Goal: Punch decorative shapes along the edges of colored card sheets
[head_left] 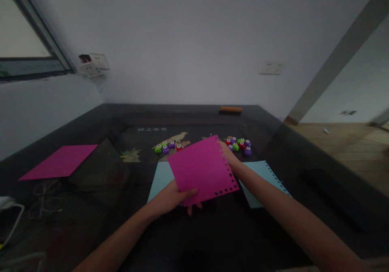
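A bright pink sheet of paper (197,168) with small holes punched along its right and lower right edges is held tilted above the table. My left hand (174,195) grips its lower left, thumb on the front and fingers underneath. Behind the sheet's upper right edge is my right hand (228,152); its fingers are hidden, so I cannot tell what they hold. Pale blue paper shows on both sides below: a left part (158,176) and a right part (263,174) with holes along its right edge.
Small purple, green and red eye-topped pieces stand in a right cluster (241,144) and a left group (165,146). Another pink sheet (65,160) lies far left, near a coiled cable (47,193). An orange-brown stick-like object (231,109) rests at the back of the dark table (194,243).
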The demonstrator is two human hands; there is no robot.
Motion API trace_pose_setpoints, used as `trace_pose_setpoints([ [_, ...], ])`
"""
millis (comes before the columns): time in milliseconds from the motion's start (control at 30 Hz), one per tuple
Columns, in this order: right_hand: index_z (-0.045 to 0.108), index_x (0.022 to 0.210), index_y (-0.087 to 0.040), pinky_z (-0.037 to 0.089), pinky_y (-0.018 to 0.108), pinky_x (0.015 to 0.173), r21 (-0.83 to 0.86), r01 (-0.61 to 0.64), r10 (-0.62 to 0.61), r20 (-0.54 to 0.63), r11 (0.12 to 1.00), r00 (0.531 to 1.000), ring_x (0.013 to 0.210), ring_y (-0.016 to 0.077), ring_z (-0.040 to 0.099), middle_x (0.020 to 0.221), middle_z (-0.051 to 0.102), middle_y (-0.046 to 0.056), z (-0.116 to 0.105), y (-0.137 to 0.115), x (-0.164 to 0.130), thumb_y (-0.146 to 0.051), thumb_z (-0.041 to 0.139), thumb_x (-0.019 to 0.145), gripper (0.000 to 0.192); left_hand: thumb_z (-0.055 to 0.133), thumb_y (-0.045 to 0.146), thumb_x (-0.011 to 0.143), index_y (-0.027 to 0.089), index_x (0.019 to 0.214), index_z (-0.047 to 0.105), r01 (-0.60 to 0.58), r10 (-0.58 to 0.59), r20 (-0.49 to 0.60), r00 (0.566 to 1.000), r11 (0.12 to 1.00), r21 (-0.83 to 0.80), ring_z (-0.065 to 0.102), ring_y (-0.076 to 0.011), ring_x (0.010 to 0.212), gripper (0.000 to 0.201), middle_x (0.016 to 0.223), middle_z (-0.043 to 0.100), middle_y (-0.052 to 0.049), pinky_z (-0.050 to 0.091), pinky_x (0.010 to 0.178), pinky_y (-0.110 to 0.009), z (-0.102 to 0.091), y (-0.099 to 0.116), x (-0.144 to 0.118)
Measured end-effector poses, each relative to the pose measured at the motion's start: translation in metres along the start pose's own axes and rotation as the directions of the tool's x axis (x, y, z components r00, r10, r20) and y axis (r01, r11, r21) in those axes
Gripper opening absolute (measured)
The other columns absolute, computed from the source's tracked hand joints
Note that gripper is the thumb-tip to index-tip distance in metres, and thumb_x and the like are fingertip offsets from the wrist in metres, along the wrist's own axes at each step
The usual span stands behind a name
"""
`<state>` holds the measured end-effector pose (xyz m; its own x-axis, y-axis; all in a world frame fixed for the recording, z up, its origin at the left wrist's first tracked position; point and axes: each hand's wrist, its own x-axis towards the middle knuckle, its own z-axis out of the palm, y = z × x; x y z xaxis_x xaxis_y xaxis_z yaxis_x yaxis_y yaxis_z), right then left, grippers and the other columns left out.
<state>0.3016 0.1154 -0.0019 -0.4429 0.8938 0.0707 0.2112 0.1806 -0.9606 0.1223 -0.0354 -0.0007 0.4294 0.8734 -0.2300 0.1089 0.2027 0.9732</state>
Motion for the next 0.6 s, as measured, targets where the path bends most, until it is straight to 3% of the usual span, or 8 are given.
trace_pose_setpoints([
  [100, 0.061, 0.1, -0.018, 0.053, 0.028, 0.065, 0.158, -0.058, 0.062, -0.021, 0.986, 0.998, 0.071, 0.0153, 0.066, 0.088, 0.07, 0.004, -0.011, 0.0, -0.033, -0.022, 0.067, 0.069, 0.032, 0.058, 0.05, 0.079, 0.012, 0.076, 0.064, -0.037, 0.037, -0.146, 0.989, 0.999, 0.002, 0.05, -0.01, 0.045, 0.039, 0.064, 0.068, -0.005, 0.035, 0.048, -0.022, 0.002, 0.003, 0.002],
  [233, 0.062, 0.097, -0.02, 0.053, 0.033, 0.075, 0.472, -0.185, 0.204, 0.011, 0.862, 0.979, 0.073, 0.0157, 0.066, 0.089, 0.068, 0.002, -0.017, 0.0, -0.072, -0.016, 0.078, 0.057, 0.044, 0.061, 0.046, 0.077, 0.011, 0.073, 0.068, -0.062, 0.061, -0.274, 0.96, 0.998, 0.005, 0.046, -0.0103, 0.046, 0.036, 0.057, 0.064, -0.004, 0.031, 0.047, -0.021, 0.005, 0.007, 0.005],
  [400, 0.064, 0.096, -0.02, 0.052, 0.036, 0.08, 0.571, -0.272, 0.281, 0.075, 0.775, 0.957, 0.076, 0.0164, 0.067, 0.091, 0.067, 0.003, -0.013, -0.01, -0.101, -0.022, 0.08, 0.058, 0.041, 0.061, 0.041, 0.078, 0.011, 0.079, 0.07, -0.07, 0.069, -0.39, 0.918, 0.997, 0.012, 0.048, -0.0118, 0.049, 0.031, 0.061, 0.067, -0.006, 0.035, 0.05, -0.022, 0.016, 0.015, 0.016],
  [600, 0.066, 0.102, -0.02, 0.054, 0.033, 0.073, 0.657, -0.266, 0.299, 0.065, 0.705, 0.952, 0.077, 0.0162, 0.067, 0.093, 0.068, 0.004, -0.006, -0.014, -0.109, -0.026, 0.079, 0.063, 0.041, 0.062, 0.039, 0.077, 0.012, 0.082, 0.068, -0.107, 0.083, -0.622, 0.779, 0.994, -0.001, 0.064, -0.0206, 0.069, 0.029, 0.07, 0.071, -0.008, 0.047, 0.064, -0.028, 0.034, 0.015, 0.034],
])
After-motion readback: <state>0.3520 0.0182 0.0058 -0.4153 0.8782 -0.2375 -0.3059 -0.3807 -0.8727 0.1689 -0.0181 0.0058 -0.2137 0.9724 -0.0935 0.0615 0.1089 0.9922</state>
